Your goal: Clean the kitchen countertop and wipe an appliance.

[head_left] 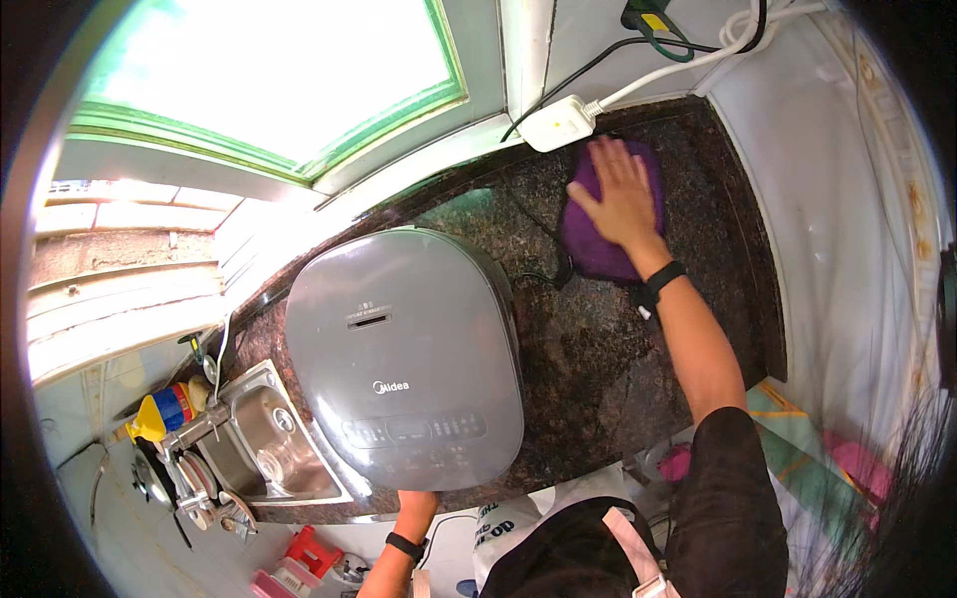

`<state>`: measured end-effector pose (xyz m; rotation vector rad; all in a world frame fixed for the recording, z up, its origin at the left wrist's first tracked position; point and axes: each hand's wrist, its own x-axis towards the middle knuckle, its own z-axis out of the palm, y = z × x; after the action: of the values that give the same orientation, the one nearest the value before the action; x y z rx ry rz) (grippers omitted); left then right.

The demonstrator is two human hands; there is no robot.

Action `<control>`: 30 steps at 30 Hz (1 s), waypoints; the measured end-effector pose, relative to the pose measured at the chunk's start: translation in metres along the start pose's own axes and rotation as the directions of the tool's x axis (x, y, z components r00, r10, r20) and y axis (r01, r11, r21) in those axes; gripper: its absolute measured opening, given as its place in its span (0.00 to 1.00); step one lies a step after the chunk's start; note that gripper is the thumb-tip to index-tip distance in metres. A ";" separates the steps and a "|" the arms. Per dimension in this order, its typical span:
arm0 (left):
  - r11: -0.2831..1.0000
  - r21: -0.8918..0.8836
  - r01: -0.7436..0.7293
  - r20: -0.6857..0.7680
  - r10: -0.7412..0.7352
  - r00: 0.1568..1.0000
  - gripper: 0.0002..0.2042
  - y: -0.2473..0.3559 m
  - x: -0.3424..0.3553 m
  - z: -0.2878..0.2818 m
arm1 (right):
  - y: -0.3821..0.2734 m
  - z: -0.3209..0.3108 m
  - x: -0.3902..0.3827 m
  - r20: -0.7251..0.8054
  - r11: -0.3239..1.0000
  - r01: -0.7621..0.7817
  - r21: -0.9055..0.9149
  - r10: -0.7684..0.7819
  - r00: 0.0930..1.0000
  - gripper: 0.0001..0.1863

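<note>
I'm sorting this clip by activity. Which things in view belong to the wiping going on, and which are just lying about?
In use:
- right hand, flat on the purple cloth
- dark stone counter under the cloth
- left hand, at the counter's front edge by the grey cooker

Lying about:
- white power strip
- steel sink
- yellow-capped bottle

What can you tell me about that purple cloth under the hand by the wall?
The purple cloth looks soft, like a crumpled rag, bunched rather than spread out. It lies on the dark speckled stone counter near the back wall, just below a white power strip. The right hand presses flat on it, fingers spread, covering its upper part.
</note>
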<state>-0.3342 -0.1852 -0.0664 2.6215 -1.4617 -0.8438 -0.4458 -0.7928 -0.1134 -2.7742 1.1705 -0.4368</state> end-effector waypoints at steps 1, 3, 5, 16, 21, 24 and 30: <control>1.000 -0.003 -0.004 -0.002 0.004 1.000 0.14 0.004 0.003 -0.004 | 0.017 -0.005 0.000 -0.016 0.999 -0.041 -0.013 0.041 0.999 0.42; 0.996 0.069 -0.053 -0.046 0.056 0.997 0.14 0.012 0.006 -0.011 | 0.031 -0.007 -0.001 -0.030 0.996 -0.088 -0.034 0.087 0.996 0.42; 0.998 0.065 -0.004 0.025 0.003 1.000 0.14 0.010 0.007 -0.009 | 0.034 -0.006 -0.006 -0.056 0.989 -0.139 -0.053 0.136 0.989 0.42; 0.995 0.057 -0.076 -0.092 0.081 0.992 0.14 0.005 0.015 -0.009 | -0.128 0.013 -0.018 -0.043 0.836 0.524 0.164 -0.524 0.851 0.34; 0.999 -0.020 -0.048 -0.045 0.047 0.998 0.16 -0.002 0.015 -0.003 | -0.078 0.004 0.000 -0.030 0.831 0.436 0.346 -0.454 0.890 0.32; 0.997 -0.052 -0.054 -0.049 0.051 0.997 0.16 -0.013 0.012 0.005 | -0.040 -0.006 -0.001 -0.068 0.932 0.311 0.186 -0.304 0.950 0.31; 0.995 -0.062 -0.082 -0.024 0.080 0.996 0.16 -0.005 0.016 -0.003 | 0.047 -0.003 -0.012 -0.305 0.957 -0.177 0.230 0.244 0.920 0.29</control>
<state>-0.3218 -0.1958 -0.0724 2.5003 -1.4994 -0.8363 -0.4869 -0.8165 -0.1230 -2.4304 1.3887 -0.9675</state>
